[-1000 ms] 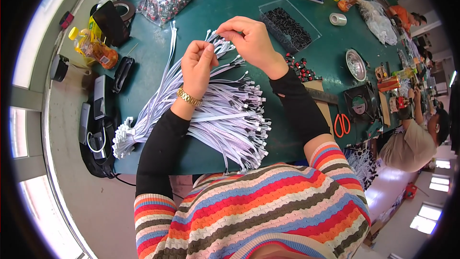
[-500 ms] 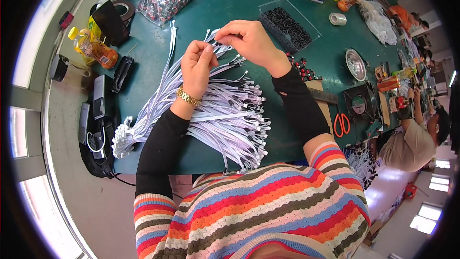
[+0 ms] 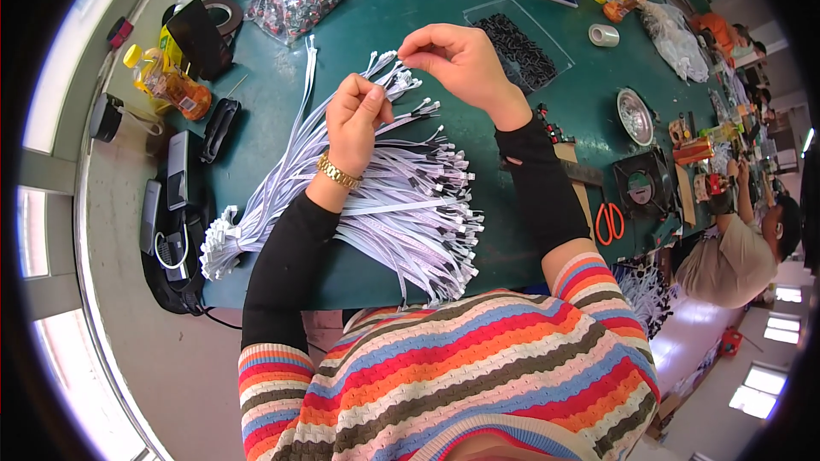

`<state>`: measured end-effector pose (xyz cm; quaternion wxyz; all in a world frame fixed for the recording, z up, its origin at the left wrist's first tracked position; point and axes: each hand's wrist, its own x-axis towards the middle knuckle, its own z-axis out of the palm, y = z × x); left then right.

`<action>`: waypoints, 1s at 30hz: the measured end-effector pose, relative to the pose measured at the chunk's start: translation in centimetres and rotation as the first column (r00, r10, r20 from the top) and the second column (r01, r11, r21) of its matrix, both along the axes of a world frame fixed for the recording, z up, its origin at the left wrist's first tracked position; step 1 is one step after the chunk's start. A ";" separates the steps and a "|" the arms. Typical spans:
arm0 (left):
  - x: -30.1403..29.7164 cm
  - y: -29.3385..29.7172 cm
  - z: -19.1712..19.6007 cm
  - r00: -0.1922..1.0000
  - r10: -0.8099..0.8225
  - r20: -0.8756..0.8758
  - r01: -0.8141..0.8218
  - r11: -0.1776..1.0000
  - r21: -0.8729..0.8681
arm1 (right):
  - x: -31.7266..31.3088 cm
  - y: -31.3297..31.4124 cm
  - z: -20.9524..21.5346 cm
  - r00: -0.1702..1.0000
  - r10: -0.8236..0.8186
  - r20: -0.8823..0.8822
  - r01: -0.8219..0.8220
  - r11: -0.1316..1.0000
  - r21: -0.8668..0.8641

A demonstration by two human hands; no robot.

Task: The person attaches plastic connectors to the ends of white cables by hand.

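A large bundle of thin white cables (image 3: 384,230) lies fanned across the green table, many of its right-hand ends tipped with small black and white connectors. Over the upper part of the bundle my left hand (image 3: 354,119) is closed, thumb pressed on the forefinger, round a white cable mostly hidden by the fingers. Above and to its right, my right hand (image 3: 461,68) has thumb and forefinger in a pinch, beside the upper cable ends (image 3: 400,77). Whatever sits in that pinch is too small to make out.
A clear tray of small black parts (image 3: 519,53) stands beyond my right hand, with red and black pieces (image 3: 553,130) near my right wrist. Orange-handled scissors (image 3: 609,222) and a fan (image 3: 642,183) lie right. A bag of parts (image 3: 301,2), bottle (image 3: 171,85) and phone (image 3: 200,38) stand left.
My right hand has moved right and slightly up, away from my left hand, uncovering white cable ends between them. My left hand has barely shifted.
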<state>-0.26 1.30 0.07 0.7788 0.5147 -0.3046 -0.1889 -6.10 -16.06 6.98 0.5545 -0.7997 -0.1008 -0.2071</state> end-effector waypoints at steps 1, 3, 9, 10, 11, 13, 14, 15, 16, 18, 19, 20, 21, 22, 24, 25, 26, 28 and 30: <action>0.0 0.0 0.1 1.000 -0.007 0.004 0.007 1.000 0.004 | 0.0 0.0 0.1 1.000 -0.015 0.027 0.016 0.998 -0.056; -0.1 0.0 0.2 1.000 -0.006 -0.003 0.006 1.000 0.002 | -0.2 0.1 0.3 0.999 -0.019 0.033 0.023 0.994 -0.103; -0.1 -0.2 0.2 1.000 -0.002 -0.007 0.002 1.000 -0.010 | -0.3 0.4 0.6 0.998 -0.029 0.057 0.040 0.980 -0.195; -0.1 -0.2 0.1 1.000 -0.005 -0.009 0.005 1.000 -0.014 | -0.3 0.5 0.6 0.998 -0.028 0.050 0.037 0.980 -0.198; -0.1 -0.2 0.0 1.000 -0.004 -0.009 0.004 1.000 -0.014 | -0.3 0.6 0.6 0.998 -0.027 0.049 0.036 0.980 -0.198; -0.1 -0.2 -0.1 1.000 0.003 -0.002 -0.003 1.000 -0.008 | -0.3 0.6 0.7 0.997 -0.012 0.074 0.029 0.973 -0.230; -0.1 -0.2 -0.1 1.000 0.004 -0.002 -0.004 1.000 -0.008 | -0.3 0.6 0.6 0.997 -0.011 0.073 0.028 0.973 -0.230; -0.1 -0.3 -0.1 1.000 0.010 0.002 -0.010 1.000 -0.006 | -0.2 0.6 0.4 0.991 -0.011 0.135 0.046 0.964 -0.262; -0.1 -0.3 -0.1 1.000 0.017 0.006 -0.016 1.000 -0.005 | -0.1 0.6 0.3 0.980 -0.008 0.197 0.066 0.954 -0.293; -0.1 -0.3 -0.2 1.000 0.017 0.012 -0.017 1.000 0.004 | 0.0 0.4 0.2 0.975 0.001 0.221 0.074 0.941 -0.331; 0.0 -0.3 -0.2 1.000 0.018 0.017 -0.018 1.000 0.012 | 0.0 0.3 0.2 0.969 0.011 0.245 0.083 0.926 -0.369; 0.0 -0.4 -0.2 1.000 0.018 0.017 -0.018 1.000 0.013 | 0.0 0.3 0.2 0.970 0.011 0.245 0.082 0.926 -0.369; -0.1 -0.4 -0.2 1.000 0.018 0.022 -0.019 1.000 0.013 | 0.0 0.4 0.2 0.964 0.021 0.263 0.087 0.915 -0.394; -0.1 -0.3 -0.2 0.999 0.018 0.027 -0.019 1.000 0.013 | 0.0 0.4 0.3 0.959 0.032 0.282 0.093 0.904 -0.418; -0.1 -0.4 -0.2 1.000 0.015 0.026 -0.016 1.000 0.011 | 0.0 0.5 0.3 0.956 0.041 0.292 0.091 0.901 -0.424; -0.1 -0.4 -0.2 1.000 0.012 0.025 -0.012 1.000 0.011 | 0.0 0.5 0.3 0.952 0.049 0.301 0.089 0.898 -0.430; -0.1 -0.4 -0.1 1.000 0.012 0.024 -0.012 1.000 0.011 | 0.0 0.4 0.3 0.953 0.049 0.300 0.089 0.899 -0.430; -0.2 -0.5 0.0 0.996 0.032 0.083 -0.039 0.995 0.094 | 0.1 0.2 0.4 0.945 0.063 0.322 0.100 0.879 -0.467; -0.3 -0.6 -0.1 0.994 0.036 0.106 -0.046 0.995 0.094 | 0.1 0.2 0.5 0.948 0.066 0.310 0.092 0.880 -0.466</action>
